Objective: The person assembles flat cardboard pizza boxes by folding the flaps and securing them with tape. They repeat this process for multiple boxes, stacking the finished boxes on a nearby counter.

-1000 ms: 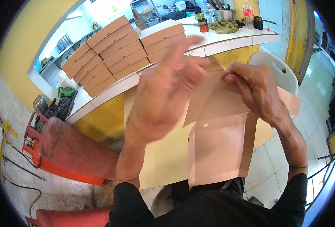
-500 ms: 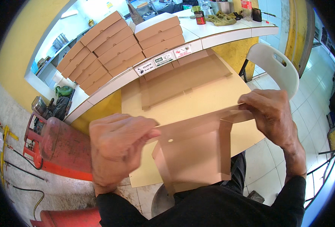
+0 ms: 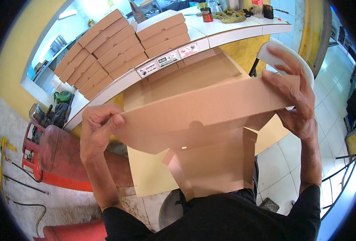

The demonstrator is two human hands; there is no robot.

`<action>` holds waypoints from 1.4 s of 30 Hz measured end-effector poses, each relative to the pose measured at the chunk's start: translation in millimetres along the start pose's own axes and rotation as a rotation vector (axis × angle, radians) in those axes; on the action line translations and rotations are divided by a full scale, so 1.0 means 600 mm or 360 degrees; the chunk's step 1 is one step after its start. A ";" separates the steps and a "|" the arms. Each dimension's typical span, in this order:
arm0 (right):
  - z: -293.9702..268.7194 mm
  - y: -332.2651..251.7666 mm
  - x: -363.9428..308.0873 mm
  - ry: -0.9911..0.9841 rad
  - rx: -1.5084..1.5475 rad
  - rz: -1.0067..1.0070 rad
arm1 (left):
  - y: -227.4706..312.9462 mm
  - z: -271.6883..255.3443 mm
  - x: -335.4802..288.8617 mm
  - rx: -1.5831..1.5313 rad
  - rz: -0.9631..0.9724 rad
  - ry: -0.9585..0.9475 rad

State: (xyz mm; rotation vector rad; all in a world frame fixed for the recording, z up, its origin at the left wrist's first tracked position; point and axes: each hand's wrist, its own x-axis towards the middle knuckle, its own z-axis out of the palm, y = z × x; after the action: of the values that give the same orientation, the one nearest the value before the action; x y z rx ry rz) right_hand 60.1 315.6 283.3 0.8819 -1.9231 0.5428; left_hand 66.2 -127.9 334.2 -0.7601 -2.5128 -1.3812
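Note:
A partly folded brown cardboard box (image 3: pixel 210 160) is tilted in front of my body, its long upper panel (image 3: pixel 218 100) raised across the view. My left hand (image 3: pixel 99 128) pinches this panel's left end between thumb and fingers. At the other end, my right hand (image 3: pixel 292 94) has the panel between its thumb and spread, slightly blurred fingers. Side flaps stand up along the box's lower part, and a small round hole shows near the fold. Behind the panel, another brown cardboard piece (image 3: pixel 178 84) lies on the pale yellow table (image 3: pixel 152 172), partly hidden.
Stacked brown boxes (image 3: pixel 117 44) stand on the white tiled counter (image 3: pixel 226 34) beyond the table. A can (image 3: pixel 207 15) and cloth (image 3: pixel 230 16) sit further along it. Red gas cylinders (image 3: pixel 61 156) are at left; a white folding chair (image 3: pixel 266 54) is at right.
The long panel has tipped upward, so its broad face now shows. My left hand has moved left and turned; my right hand has risen slightly and its fingers have spread.

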 end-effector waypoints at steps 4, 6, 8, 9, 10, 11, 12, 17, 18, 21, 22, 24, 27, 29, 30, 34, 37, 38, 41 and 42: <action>-0.025 0.002 0.004 0.0102 0.0025 -0.0026 | 0.022 0.011 -0.004 -0.0201 -0.0022 -0.0255; -0.025 0.003 -0.016 0.0281 -0.0133 0.0127 | 0.035 0.006 -0.013 -0.0088 0.0133 -0.0319; -0.013 -0.004 -0.031 0.0513 -0.0206 0.0489 | 0.045 0.022 -0.011 0.0240 0.0333 -0.0311; -0.011 -0.007 -0.027 0.0530 -0.0190 0.0513 | 0.050 0.030 -0.009 0.0402 0.0438 -0.0289; -0.009 -0.010 -0.025 0.0543 -0.0184 0.0539 | 0.063 0.055 -0.006 0.0522 0.0492 -0.0193; -0.006 -0.014 -0.020 0.0559 -0.0158 0.0567 | 0.075 0.070 -0.008 0.0656 0.0529 -0.0092; 0.001 -0.010 -0.027 0.0580 -0.0264 0.0442 | 0.078 0.076 -0.009 0.0688 0.0573 -0.0028; -0.014 -0.038 0.009 0.0032 -0.0170 0.0156 | 0.083 0.083 -0.015 0.0594 0.0320 0.0378; -0.018 -0.031 0.025 -0.0063 -0.0041 0.0082 | 0.077 0.081 -0.011 0.0498 0.0313 0.0427; 0.002 -0.044 0.035 0.0033 0.1103 0.0193 | 0.051 0.070 0.003 0.0285 0.0283 0.0496; 0.003 -0.041 0.034 -0.0038 0.1399 0.0173 | 0.043 0.061 0.000 0.0275 0.0246 0.0483; -0.011 -0.011 0.032 -0.0362 0.1752 0.0047 | 0.022 0.042 -0.009 0.0208 0.0148 0.0441; -0.029 0.019 0.044 -0.0775 0.1764 0.0044 | 0.004 0.032 -0.018 0.0049 0.0015 0.0346; -0.025 0.020 0.045 -0.0817 0.1737 0.0096 | 0.009 0.045 -0.008 -0.0025 -0.0001 0.0277; -0.020 0.015 0.043 -0.0782 0.1736 0.0090 | 0.010 0.048 -0.004 -0.0025 0.0000 0.0261; -0.008 0.006 0.045 -0.0614 0.1596 -0.0015 | 0.005 0.047 0.005 0.0013 0.0047 0.0225; -0.022 0.007 0.049 -0.0523 0.1219 0.0263 | 0.012 0.049 0.006 -0.0040 0.0026 0.0136; -0.021 0.003 0.050 -0.0445 0.1128 0.0431 | 0.018 0.050 0.006 -0.0074 0.0003 0.0094; 0.012 -0.022 0.070 -0.0064 0.1199 0.0704 | 0.029 0.052 0.004 -0.0131 -0.0023 -0.0111; 0.020 -0.023 0.072 0.0012 0.1190 0.0743 | 0.031 0.045 0.002 -0.0136 -0.0077 -0.0134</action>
State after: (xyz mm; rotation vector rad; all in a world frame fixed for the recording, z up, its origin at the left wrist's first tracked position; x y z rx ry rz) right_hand 50.1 283.6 315.7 0.8579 -1.9333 1.6082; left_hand 77.0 -97.0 333.7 -0.7942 -2.5658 -1.5116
